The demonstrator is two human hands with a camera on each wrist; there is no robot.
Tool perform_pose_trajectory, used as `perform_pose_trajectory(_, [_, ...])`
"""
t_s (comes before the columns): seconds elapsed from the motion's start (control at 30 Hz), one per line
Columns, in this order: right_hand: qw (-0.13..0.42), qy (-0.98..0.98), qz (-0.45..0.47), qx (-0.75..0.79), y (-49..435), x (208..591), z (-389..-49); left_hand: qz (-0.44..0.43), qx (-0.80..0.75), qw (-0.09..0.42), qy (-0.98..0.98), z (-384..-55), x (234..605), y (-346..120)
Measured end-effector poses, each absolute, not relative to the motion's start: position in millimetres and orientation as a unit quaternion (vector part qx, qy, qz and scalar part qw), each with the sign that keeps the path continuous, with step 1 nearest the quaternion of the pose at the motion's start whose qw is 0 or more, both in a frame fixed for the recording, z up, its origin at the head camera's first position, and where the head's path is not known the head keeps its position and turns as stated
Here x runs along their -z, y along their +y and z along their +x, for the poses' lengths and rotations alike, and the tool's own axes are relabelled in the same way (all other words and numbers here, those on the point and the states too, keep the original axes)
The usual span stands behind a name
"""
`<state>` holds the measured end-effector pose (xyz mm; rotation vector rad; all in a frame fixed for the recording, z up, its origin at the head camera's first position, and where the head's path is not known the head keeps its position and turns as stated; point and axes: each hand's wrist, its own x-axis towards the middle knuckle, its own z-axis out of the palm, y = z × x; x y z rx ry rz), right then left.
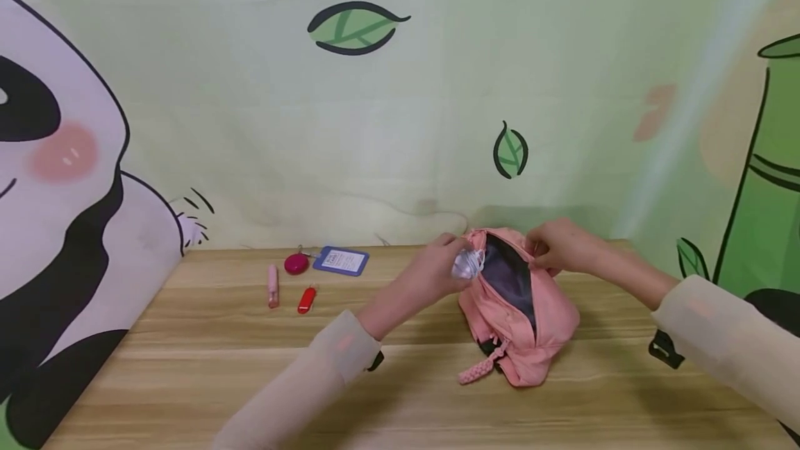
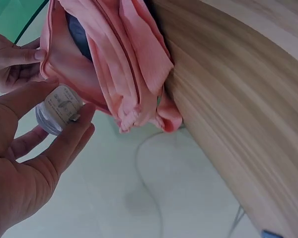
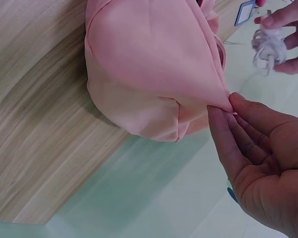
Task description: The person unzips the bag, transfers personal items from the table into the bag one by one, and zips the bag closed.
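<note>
1. Two bare hands worked at one pink bag [image 1: 553, 311] on the right half of the wood-grain bench [image 1: 219, 373].
2. Left hand [image 1: 434, 269]: grip clamped on a white cable bundle [image 1: 466, 264], thumb on one side, fingertips on the other. Left wrist view showed printed text on its pale block; right wrist view showed the wound loops.
3. Bundle's place: outside the bag, just beside the left edge of its mouth. Could not tell whether it touched the fabric.
4. Right hand [image 1: 562, 245]: grip pinched together on the bag's far right rim, thumb against fingers, cloth drawn to a point between them.
5. Bag slumped, zip undone, mouth gaping between the two hands; dark lining [image 1: 509, 276] visible. A braided pink strap [image 1: 478, 370] trailed from its near end onto the wood.
6. Four small items lay well apart from the bag, left of it: pink tube [image 1: 273, 287], round dark-red case [image 1: 296, 264], blue-edged card holder [image 1: 341, 261], bright red tag [image 1: 306, 301]. Case and holder lay near each other toward the back, a metal clip between them; tag lay nearer the person.
7. Behind stood a pale green backdrop [image 1: 425, 123] printed with leaves and a panda [image 1: 94, 117]. Both forearms wore pale sleeves [image 1: 281, 387].
</note>
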<state>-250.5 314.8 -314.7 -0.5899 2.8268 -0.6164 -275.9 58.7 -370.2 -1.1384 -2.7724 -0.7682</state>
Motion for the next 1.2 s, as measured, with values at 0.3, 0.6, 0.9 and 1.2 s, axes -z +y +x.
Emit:
perform_pose_trajectory(0.3, [0.091, 0.954, -0.192, 0.212, 316, 316, -250, -0.359, 0.262, -0.005, -0.896, -287, 381, 93])
perform_pose_trajectory(0.6, [0.089, 0.954, -0.195, 0.211, 313, 314, -250, -0.333, 0.314, -0.043, -0.888, -297, 385, 118])
perform_pose_trajectory(0.9, [0.095, 0.956, -0.184, 0.209, 313, 315, -248, -0.365, 0.252, 0.036, -0.896, -290, 399, 121])
perform_pose_trajectory(1.2, [0.087, 0.957, -0.186, 0.205, 312, 317, -249, -0.346, 0.221, 0.148, -0.900, -303, 408, 133])
